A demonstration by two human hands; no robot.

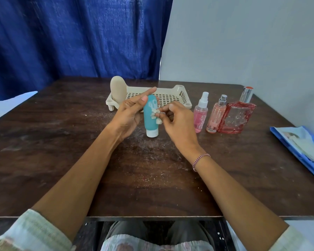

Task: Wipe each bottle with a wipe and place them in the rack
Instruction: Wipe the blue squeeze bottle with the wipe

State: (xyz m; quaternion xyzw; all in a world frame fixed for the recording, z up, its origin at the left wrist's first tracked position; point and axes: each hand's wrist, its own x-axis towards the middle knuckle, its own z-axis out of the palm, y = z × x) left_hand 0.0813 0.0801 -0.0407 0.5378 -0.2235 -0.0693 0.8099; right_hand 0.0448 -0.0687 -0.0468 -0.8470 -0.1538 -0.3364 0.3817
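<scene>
A teal tube bottle (pixel 150 116) with a white cap stands cap-down on the dark wooden table (pixel 62 151), in front of the beige rack (pixel 170 96). My left hand (pixel 129 113) holds the tube from the left, thumb and fingers around its upper part. My right hand (pixel 178 122) pinches a small crumpled white wipe (pixel 155 115) against the tube's right side. A beige bottle (pixel 118 91) stands in the rack's left end. To the right stand three pink bottles: a clear-capped spray (pixel 200 113), a slim silver-capped one (pixel 216 115) and a wide square one (pixel 237 115).
A blue pack of wipes (pixel 301 147) lies at the table's right edge. White crumbs and dust speckle the tabletop in front of the tube. A blue curtain hangs behind the table, with a pale wall to the right.
</scene>
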